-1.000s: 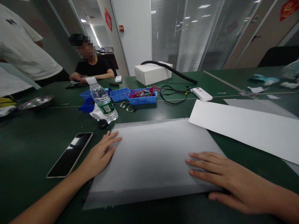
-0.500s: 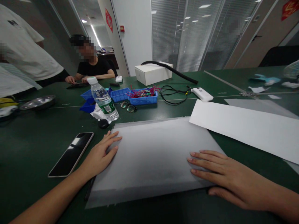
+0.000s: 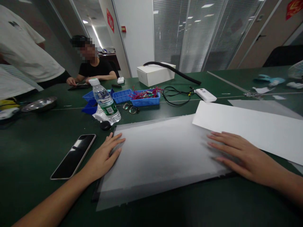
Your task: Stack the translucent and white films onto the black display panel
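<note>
A translucent whitish sheet [image 3: 158, 154] covers a thin dark-edged panel [image 3: 95, 194] on the green table [image 3: 180, 205]. The sheet lies slightly askew, its near left corner reaching past the panel. Flat on the sheet's left edge rests my left hand [image 3: 106, 156], fingers spread. Over the right side, my right hand [image 3: 236, 154] has its fingers outstretched, a little blurred; whether it touches the sheet I cannot tell. Neither hand grips anything. Beyond my right hand lies a long white board [image 3: 248, 126], close to the sheet's far right corner.
Left of my left hand lies a phone [image 3: 74, 156]. Further back stand a water bottle [image 3: 105, 102], a blue tray [image 3: 145, 100] of red-wired parts, glasses [image 3: 131, 108], a black cable [image 3: 176, 96] and a white box [image 3: 155, 75]. A seated person [image 3: 96, 67] works across the table.
My right hand has moved up and to the right across the sheet. The sheet has turned slightly, its right side shifting away from me. My left hand stays nearly in place.
</note>
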The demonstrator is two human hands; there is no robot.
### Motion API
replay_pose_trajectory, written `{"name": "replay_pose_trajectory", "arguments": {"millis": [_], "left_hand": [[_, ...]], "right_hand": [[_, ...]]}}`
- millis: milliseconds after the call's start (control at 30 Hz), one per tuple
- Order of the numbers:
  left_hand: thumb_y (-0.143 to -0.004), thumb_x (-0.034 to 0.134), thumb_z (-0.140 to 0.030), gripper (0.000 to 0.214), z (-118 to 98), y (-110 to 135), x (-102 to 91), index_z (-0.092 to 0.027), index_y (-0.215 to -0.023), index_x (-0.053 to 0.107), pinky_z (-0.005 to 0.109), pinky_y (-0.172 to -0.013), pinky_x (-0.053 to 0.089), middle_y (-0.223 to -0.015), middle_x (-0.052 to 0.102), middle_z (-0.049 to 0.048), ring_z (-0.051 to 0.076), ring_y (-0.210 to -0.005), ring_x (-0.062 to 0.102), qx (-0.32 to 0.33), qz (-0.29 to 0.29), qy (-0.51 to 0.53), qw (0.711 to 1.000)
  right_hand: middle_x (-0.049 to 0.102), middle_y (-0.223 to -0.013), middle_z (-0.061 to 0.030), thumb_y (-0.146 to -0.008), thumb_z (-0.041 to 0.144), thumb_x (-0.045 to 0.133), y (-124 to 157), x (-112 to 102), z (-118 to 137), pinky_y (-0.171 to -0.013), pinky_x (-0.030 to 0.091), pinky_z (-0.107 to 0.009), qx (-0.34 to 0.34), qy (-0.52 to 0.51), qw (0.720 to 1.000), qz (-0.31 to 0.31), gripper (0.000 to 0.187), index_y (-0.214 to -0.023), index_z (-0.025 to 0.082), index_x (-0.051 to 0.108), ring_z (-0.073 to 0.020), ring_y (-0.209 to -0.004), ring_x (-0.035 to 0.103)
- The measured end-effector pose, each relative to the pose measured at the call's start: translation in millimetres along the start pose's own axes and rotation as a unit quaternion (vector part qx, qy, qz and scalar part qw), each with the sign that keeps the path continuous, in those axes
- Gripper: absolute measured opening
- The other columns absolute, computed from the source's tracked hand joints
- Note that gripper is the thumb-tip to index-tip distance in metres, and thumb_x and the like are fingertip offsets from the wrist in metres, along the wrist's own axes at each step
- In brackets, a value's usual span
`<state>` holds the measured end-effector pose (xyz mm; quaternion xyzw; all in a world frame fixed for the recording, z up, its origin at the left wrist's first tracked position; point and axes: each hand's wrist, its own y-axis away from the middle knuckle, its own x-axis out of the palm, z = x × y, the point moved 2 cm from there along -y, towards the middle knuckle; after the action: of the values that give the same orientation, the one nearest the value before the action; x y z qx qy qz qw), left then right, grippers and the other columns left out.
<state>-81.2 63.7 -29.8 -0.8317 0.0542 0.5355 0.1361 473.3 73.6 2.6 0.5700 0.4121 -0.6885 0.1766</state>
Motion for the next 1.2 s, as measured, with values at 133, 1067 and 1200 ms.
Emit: {"name": "replay_pose_trajectory", "arguments": {"millis": [133,1067,1200], "left_hand": [[-0.111,0.043,-0.063,0.062,1,0,-1.3,-0.026,-0.155,0.065,0.069,-0.133,0.026,-0.175,0.046,0.0083,0.04,-0.168,0.027,0.003,0.008,0.001,1.0],[-0.113,0.041,-0.055,0.055,4,2,0.5,-0.027,-0.154,0.066,0.07,-0.134,0.022,-0.176,0.046,0.0061,0.038,-0.168,0.026,0.016,0.001,-0.004,1.0],[-0.113,0.042,-0.054,0.055,0,1,-3.0,-0.028,-0.154,0.065,0.069,-0.133,0.027,-0.175,0.046,0.0062,0.039,-0.168,0.026,0.01,0.01,-0.006,1.0]], "right_hand": [[0.051,-0.171,-0.0129,-0.108,0.048,0.054,16,9,-43,-0.132,0.037,-0.059,0.138,0.071,0.988,-0.01,0.062,-0.166,0.026,0.049,-0.0346,-0.16,0.045],[0.08,-0.089,-0.0144,-0.112,0.042,0.031,15,-5,-37,-0.058,0.05,-0.04,0.383,0.176,0.905,0.05,0.052,-0.128,0.014,0.071,-0.0304,-0.065,0.074],[0.084,-0.107,-0.0095,-0.11,0.032,0.047,11,-3,-10,-0.071,0.063,-0.036,0.128,0.131,0.982,-0.05,0.034,-0.127,0.02,0.074,-0.0253,-0.085,0.081]]}}
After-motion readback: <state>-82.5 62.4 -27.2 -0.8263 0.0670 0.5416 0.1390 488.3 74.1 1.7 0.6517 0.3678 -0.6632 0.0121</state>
